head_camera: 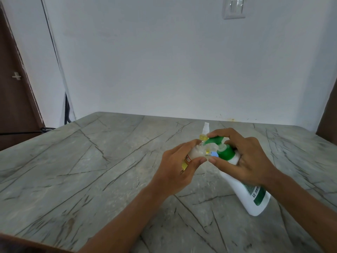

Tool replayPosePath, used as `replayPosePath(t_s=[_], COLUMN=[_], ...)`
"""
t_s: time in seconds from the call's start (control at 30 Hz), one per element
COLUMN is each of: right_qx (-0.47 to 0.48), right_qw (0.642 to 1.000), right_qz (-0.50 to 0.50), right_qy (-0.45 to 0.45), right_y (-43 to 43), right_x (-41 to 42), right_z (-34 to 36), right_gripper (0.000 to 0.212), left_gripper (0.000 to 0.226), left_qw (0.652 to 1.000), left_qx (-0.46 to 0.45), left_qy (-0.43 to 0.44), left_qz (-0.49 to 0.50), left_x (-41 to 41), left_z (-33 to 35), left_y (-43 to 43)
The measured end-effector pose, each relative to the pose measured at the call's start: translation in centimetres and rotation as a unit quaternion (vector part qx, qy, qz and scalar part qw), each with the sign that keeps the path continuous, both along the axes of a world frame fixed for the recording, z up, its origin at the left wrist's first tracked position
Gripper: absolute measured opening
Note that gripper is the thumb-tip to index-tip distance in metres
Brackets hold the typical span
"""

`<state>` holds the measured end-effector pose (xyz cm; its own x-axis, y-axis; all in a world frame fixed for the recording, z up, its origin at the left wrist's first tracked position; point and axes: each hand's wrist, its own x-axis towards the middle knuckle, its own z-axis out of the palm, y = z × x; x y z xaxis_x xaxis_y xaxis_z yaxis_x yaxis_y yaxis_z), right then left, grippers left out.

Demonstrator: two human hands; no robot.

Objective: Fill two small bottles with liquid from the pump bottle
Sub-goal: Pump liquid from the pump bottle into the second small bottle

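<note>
Pumping is the step in hand, as I judge it. The fingers [197, 162] of the left hand [175, 168] curl round a small clear plastic bottle [196, 152] and hold it tilted off the bench, its mouth up against the spout. It shows pale, whitish liquid inside; how full it is I cannot tell.

Just right of those fingers, the right hand [244, 157] grips the neck of the tall white plastic pump bottle [252, 196], which leans on its base. Its forefinger lies over the green pump head [215, 140] and its thumb reaches under toward the small bottle.

Just beyond both sets of fingers stands a second small bottle with yellow liquid and a white spray top [205, 131], upright on the grey veined stone bench [91, 170] and apparently already capped.

The next move calls for a firm, slow press of the forefinger while the left hand keeps the narrow mouth square under the spout. If either drifts, liquid would likely run over the thumb. The leaning pump bottle also needs steadying so that it does not skid.
</note>
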<state>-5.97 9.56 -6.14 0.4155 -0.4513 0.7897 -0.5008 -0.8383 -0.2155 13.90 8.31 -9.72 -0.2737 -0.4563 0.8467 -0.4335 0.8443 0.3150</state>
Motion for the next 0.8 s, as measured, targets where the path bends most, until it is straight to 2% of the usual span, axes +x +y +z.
replayPosePath(t_s=[0.17, 0.63, 0.8], right_qx=[0.028, 0.028, 0.004], right_qw=[1.000, 0.997, 0.999], right_qz=[0.011, 0.007, -0.016], right_qy=[-0.009, -0.068, -0.043], right_y=[-0.08, -0.03, 0.11], right_x=[-0.13, -0.26, -0.05], right_z=[-0.35, -0.15, 0.03], right_gripper=[0.051, 0.037, 0.035], left_gripper=[0.046, 0.043, 0.043], left_qw=[1.000, 0.999, 1.000], left_qx=[-0.001, 0.008, 0.002], left_qy=[0.017, 0.006, 0.002], left_qz=[-0.003, -0.036, -0.027], left_x=[-0.02, -0.24, -0.37], left_z=[0.05, -0.16, -0.10], left_y=[-0.08, -0.03, 0.11])
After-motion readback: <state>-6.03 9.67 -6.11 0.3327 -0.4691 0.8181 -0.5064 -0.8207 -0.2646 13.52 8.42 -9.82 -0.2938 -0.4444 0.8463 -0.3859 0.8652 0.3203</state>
